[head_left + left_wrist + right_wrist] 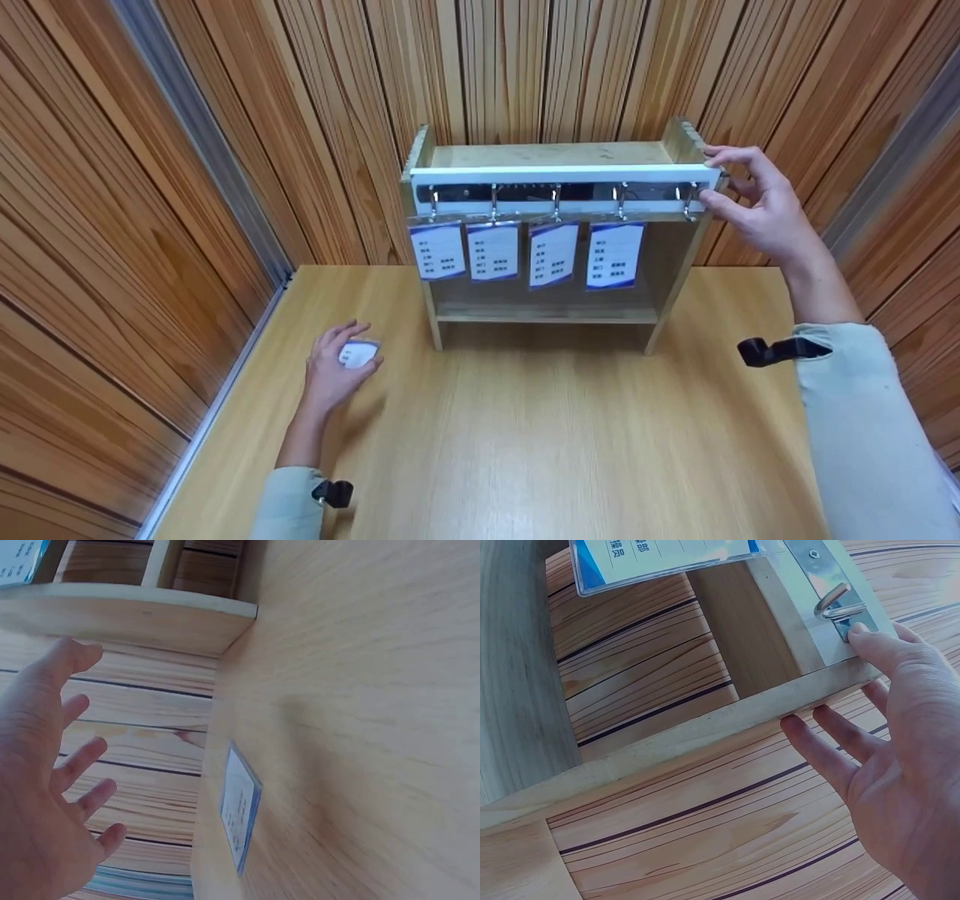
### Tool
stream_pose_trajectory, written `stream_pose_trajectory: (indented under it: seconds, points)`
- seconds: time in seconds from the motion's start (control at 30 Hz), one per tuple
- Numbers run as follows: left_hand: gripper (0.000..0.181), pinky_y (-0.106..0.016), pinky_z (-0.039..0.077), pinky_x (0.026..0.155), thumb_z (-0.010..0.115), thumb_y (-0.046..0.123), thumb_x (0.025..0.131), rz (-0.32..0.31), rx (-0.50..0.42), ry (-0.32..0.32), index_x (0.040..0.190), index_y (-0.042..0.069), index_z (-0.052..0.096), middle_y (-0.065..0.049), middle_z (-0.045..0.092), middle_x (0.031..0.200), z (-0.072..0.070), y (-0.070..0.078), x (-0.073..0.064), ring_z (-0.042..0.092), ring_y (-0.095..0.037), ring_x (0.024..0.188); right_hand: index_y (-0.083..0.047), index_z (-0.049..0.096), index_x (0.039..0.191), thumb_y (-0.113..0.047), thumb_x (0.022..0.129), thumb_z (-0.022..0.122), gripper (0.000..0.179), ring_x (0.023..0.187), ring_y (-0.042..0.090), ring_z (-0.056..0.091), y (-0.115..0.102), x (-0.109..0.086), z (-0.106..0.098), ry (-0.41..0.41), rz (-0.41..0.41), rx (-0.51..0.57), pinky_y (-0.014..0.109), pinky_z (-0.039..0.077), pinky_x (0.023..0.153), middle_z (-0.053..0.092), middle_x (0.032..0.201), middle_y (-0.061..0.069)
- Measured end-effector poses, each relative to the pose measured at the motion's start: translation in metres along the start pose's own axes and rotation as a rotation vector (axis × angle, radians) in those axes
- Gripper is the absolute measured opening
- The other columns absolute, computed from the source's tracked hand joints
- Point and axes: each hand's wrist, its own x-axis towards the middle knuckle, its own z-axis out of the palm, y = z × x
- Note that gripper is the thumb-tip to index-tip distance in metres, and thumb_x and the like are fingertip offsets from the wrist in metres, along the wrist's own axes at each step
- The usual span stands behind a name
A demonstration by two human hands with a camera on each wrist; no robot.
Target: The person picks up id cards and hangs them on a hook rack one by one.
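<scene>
My left hand (330,371), fingers spread, hovers over the left of the table. Beneath it a white and blue badge card (240,808) lies on the tabletop, apart from the fingers in the left wrist view. My right hand (769,202) grips the right end of a wooden rack (679,277). Its thumb presses the front by the rightmost metal hook (840,609), while the other fingers reach round the side panel. A white rail (562,172) with several hooks runs along the rack's top front. Several badge cards (615,255) in clear sleeves hang below the hooks further left.
The rack stands at the back of the wooden table (510,442), near a wood-plank wall (510,67). Another plank wall (127,247) borders the table's left side, with a metal strip (202,424) along its foot. A black wrist mount (784,350) sticks out from the right sleeve.
</scene>
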Motion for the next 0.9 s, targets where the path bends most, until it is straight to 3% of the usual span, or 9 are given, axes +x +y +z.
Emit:
stream_pose_trajectory:
  seconds: [0.1,0.27,0.33,0.53,0.9]
  points:
    - [0.067,-0.076,0.023,0.134,0.086,0.024,0.099,-0.041,-0.022,-0.035,0.16,0.015,0.062,-0.018,0.042,0.179,-0.002,-0.005,0.002,0.029,-0.049,0.169,-0.01,0.054,0.154,-0.011,0.11,0.069,0.046,0.146,0.027,0.063,0.0,0.0,0.0,0.003,0.009,-0.006,0.014,0.061,0.094,0.047,0.175,0.002]
    - [0.071,-0.079,0.017,0.137,0.084,0.023,0.1,-0.073,-0.057,-0.073,0.165,0.017,0.057,-0.016,0.031,0.185,-0.004,-0.012,0.008,0.017,-0.05,0.174,-0.013,0.056,0.153,-0.012,0.11,0.07,0.045,0.153,0.042,0.058,-0.001,0.002,-0.001,0.02,0.026,-0.002,0.012,0.059,0.095,0.047,0.174,0.0]
    - [0.072,-0.08,0.013,0.137,0.084,0.023,0.1,-0.088,-0.054,-0.085,0.166,0.017,0.056,-0.015,0.029,0.186,-0.003,-0.015,0.011,0.011,-0.049,0.176,-0.013,0.057,0.153,-0.012,0.11,0.07,0.045,0.15,0.037,0.061,-0.001,0.002,-0.001,0.023,0.022,0.0,0.012,0.06,0.095,0.047,0.174,0.0]
    - [0.074,-0.081,0.013,0.136,0.086,0.024,0.097,-0.122,0.005,-0.09,0.164,0.014,0.057,-0.016,0.03,0.186,0.002,-0.026,0.015,0.005,-0.05,0.178,-0.005,0.055,0.152,-0.007,0.11,0.069,0.045,0.131,0.007,0.065,0.001,0.002,0.0,0.012,-0.018,0.036,0.014,0.062,0.09,0.049,0.172,0.001]
    - [0.075,-0.08,0.011,0.138,0.086,0.018,0.098,-0.151,0.02,-0.159,0.166,0.011,0.055,-0.018,0.024,0.188,0.008,-0.04,0.012,0.006,-0.052,0.176,-0.006,0.056,0.153,-0.007,0.11,0.069,0.045,0.127,0.007,0.066,0.003,0.0,0.0,0.015,-0.02,0.033,0.015,0.062,0.091,0.05,0.172,0.0]
